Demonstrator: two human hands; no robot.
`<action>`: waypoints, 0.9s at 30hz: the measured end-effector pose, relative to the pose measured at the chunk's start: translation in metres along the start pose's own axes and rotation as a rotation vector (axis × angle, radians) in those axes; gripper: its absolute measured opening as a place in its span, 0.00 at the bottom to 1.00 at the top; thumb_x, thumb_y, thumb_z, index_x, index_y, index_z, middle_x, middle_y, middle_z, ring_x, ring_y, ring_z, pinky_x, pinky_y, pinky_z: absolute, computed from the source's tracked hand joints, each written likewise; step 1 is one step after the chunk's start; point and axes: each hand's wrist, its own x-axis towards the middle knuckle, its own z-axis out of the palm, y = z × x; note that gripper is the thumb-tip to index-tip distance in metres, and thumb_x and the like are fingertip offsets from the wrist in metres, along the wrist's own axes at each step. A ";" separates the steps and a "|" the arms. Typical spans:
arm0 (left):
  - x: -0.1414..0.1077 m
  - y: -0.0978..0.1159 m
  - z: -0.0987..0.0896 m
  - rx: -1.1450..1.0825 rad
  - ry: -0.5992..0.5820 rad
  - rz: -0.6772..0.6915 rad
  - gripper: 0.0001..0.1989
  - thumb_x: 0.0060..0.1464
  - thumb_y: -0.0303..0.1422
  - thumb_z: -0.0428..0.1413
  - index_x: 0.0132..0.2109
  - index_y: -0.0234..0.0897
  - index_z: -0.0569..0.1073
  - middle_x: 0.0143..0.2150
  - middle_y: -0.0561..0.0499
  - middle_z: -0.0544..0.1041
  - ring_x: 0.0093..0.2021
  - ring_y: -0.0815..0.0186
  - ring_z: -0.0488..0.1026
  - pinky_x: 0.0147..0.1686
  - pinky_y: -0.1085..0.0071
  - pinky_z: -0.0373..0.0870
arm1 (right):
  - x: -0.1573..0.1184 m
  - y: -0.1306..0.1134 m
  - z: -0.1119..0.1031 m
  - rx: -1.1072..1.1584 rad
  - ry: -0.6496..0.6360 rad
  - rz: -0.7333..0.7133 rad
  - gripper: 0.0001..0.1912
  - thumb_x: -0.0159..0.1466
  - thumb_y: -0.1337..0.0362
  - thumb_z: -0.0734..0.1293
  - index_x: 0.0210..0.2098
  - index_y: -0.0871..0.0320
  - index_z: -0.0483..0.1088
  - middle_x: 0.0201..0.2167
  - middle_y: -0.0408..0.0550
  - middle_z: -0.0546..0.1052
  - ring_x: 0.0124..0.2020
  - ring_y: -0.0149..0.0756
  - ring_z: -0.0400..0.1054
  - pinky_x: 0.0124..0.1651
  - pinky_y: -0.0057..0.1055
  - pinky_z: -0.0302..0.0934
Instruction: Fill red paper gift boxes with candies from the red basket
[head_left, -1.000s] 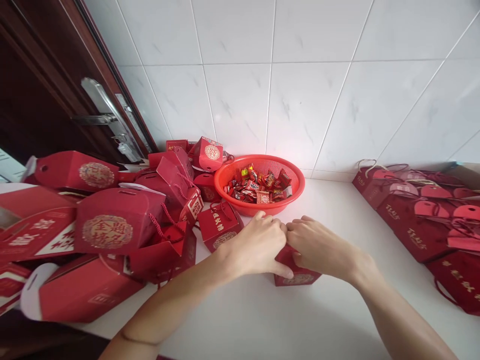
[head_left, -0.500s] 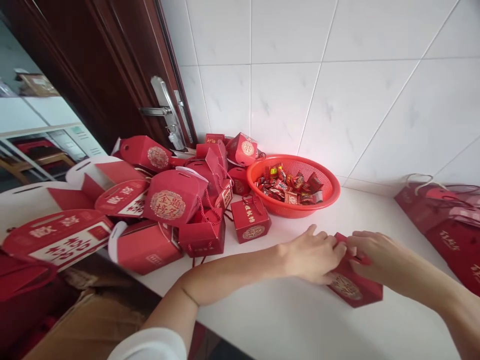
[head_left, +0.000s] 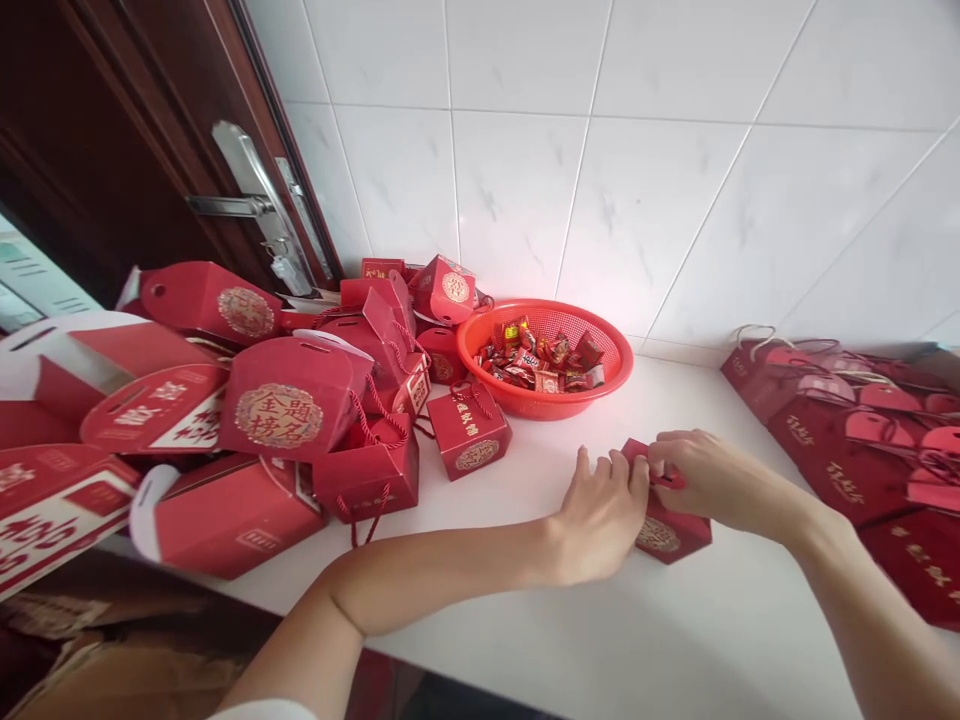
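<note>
A small red candy box (head_left: 679, 538) with a gold round emblem stands on the white tabletop, between my two hands. My left hand (head_left: 600, 515) is against its left end, fingers partly stretched out and steadying it; the thumb is hidden. On the top, my right hand (head_left: 701, 475) has its fingers curled and pinches the box's upper flap. Left of my hands sits another closed red box (head_left: 471, 430) with a red cord. Behind it is a red plastic basket (head_left: 540, 402) holding wrapped candies (head_left: 547, 362).
Several red boxes and folded cartons (head_left: 277, 410) are heaped on the left, some over the table's edge. Rows of red boxes with cords (head_left: 832, 440) line the right side. A tiled wall (head_left: 525, 190) and a dark door with a metal handle (head_left: 232, 206) stand behind.
The view has swung to the right, so the filled rows on the right show more. Both hands stay at the same box; my left fingers have straightened a little away from its top.
</note>
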 end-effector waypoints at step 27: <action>-0.014 -0.002 -0.037 -0.066 0.119 0.102 0.18 0.67 0.41 0.49 0.46 0.30 0.76 0.40 0.40 0.78 0.43 0.53 0.75 0.52 0.52 0.65 | -0.040 -0.005 0.012 -0.060 0.404 -0.439 0.16 0.65 0.77 0.58 0.24 0.55 0.59 0.24 0.42 0.65 0.24 0.33 0.56 0.37 0.33 0.57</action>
